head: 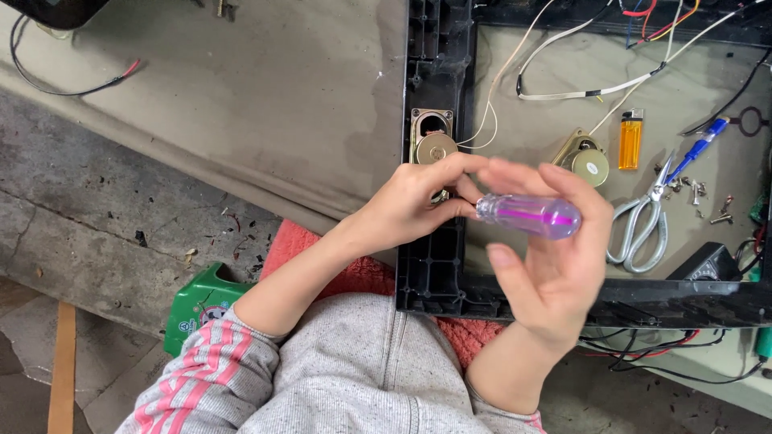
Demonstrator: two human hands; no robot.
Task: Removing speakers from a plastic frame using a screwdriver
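Item: purple-handled screwdriver (531, 215), pinched in your R hand (555, 265). Your L hand (414, 205) pinches its shaft end at 9 o'clock, over black frame (438, 273). Scissors (643, 221) at 3 o'clock.

The screwdriver (527, 215) had a clear handle tinted purple, with a brighter magenta core running along its middle. It lay nearly level, handle pointing right, its blunt rounded end near the right edge of the frame member. Its shaft was hidden behind fingers, so the tip could not be seen. The small oval speaker (433, 142) sat in the left side of the black plastic frame (438, 257), metal back upward, brass-coloured round magnet in its middle, thin pale wires leading off to the right.
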